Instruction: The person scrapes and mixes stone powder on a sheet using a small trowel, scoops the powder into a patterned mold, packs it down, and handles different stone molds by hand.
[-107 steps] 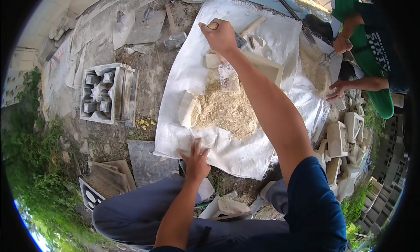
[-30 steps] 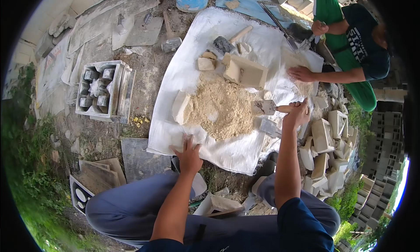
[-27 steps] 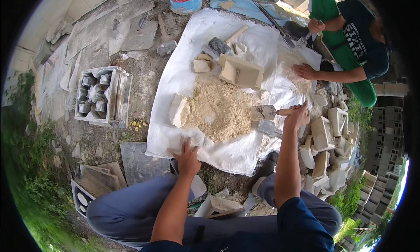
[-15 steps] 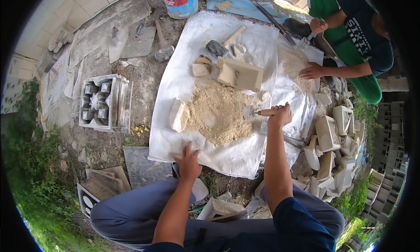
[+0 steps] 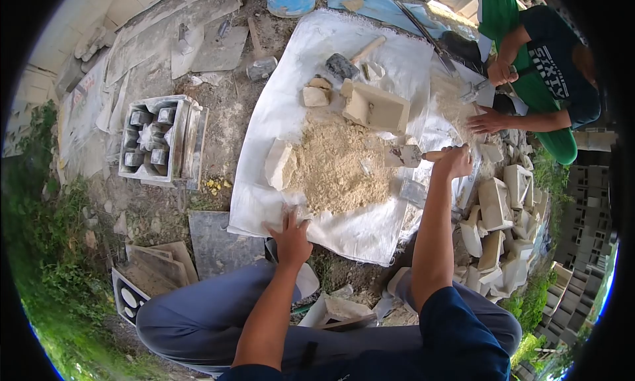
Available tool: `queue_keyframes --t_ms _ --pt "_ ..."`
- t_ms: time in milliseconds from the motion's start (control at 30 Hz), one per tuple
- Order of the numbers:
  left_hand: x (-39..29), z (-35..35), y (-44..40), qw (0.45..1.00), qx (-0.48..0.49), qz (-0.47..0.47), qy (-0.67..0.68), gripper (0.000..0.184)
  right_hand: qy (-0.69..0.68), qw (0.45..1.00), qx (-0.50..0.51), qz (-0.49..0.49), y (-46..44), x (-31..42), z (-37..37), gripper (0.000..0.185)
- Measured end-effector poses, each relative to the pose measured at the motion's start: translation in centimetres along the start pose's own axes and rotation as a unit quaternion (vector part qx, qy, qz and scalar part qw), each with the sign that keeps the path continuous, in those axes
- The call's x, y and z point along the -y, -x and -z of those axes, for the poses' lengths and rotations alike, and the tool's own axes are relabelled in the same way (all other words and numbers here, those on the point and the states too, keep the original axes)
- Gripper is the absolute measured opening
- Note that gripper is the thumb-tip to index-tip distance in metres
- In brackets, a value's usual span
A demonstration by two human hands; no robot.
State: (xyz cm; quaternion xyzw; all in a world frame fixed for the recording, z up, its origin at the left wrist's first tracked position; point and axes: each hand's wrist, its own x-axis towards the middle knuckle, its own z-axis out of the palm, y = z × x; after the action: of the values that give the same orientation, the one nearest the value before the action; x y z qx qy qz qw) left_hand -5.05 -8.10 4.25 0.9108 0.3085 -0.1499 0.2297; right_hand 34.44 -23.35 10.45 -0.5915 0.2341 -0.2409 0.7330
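Note:
My right hand (image 5: 455, 161) grips the wooden handle of a trowel (image 5: 402, 156), whose blade is at the right edge of a pile of crumbly, sand-coloured material (image 5: 344, 166). On the near edge of the white woven sheet (image 5: 271, 212) rests my left hand (image 5: 291, 241), fingers spread and holding nothing. Left of the pile sits a pale broken chunk (image 5: 281, 164). Behind it lie a broken hollow block (image 5: 376, 108), smaller pieces (image 5: 316, 96) and a hammer with a dark head (image 5: 342, 67). A grey metal piece (image 5: 413, 192) lies below the trowel.
At the upper right, a co-worker's one hand (image 5: 503, 71) holds a trowel and the other (image 5: 488, 120) lies on the sheet. Broken blocks (image 5: 499, 239) are heaped on the right. A metal mould (image 5: 153, 143) stands left; a bucket (image 5: 291, 0) is at the back.
My right hand has drawn the trowel to the right, away from the middle of the pile. My left hand stays on the sheet's edge. The view has shifted slightly.

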Motion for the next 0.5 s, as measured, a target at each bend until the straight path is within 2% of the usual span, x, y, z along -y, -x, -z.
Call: queue_keyframes --t_ms 33,100,133,200,267,400,433,467,500 --pt "0.1 -0.2 -0.1 1.000 0.001 -0.001 0.003 0.054 0.002 1.000 0.000 0.003 -1.4 -1.4 0.3 0.019" --pt "0.3 -0.6 -0.2 1.000 -0.007 -0.005 -0.006 0.055 0.007 0.996 -0.037 -0.084 -3.1 -4.1 0.8 0.020" --pt "0.3 -0.7 -0.2 1.000 -0.005 -0.005 -0.004 0.055 0.009 0.996 -0.037 -0.083 -3.3 -5.2 0.7 0.020" --pt "0.3 -0.5 -0.2 1.000 0.004 0.001 -0.002 0.056 0.024 0.980 -0.115 -0.164 -2.4 -6.5 0.1 0.016" --pt "0.3 -0.5 -0.3 1.000 0.006 0.003 -0.001 0.055 -0.014 0.982 -0.069 -0.173 -0.3 -7.1 -0.4 0.018" --pt "0.3 -0.4 -0.2 1.000 0.005 0.001 -0.010 0.055 -0.057 0.983 0.100 -0.146 5.8 -6.5 -3.1 0.019" --pt "0.1 -0.3 -0.2 1.000 0.004 0.001 -0.010 0.055 -0.065 0.977 0.145 -0.142 6.9 -6.1 -3.7 0.024" --pt "0.0 -0.1 -0.1 1.000 0.003 -0.001 -0.015 0.055 -0.067 0.977 0.145 -0.142 8.2 -5.2 -4.4 0.024" --pt "0.1 0.0 -0.1 1.000 0.001 -0.002 -0.020 0.055 -0.061 0.957 0.254 -0.129 9.5 -4.2 -5.0 0.028"
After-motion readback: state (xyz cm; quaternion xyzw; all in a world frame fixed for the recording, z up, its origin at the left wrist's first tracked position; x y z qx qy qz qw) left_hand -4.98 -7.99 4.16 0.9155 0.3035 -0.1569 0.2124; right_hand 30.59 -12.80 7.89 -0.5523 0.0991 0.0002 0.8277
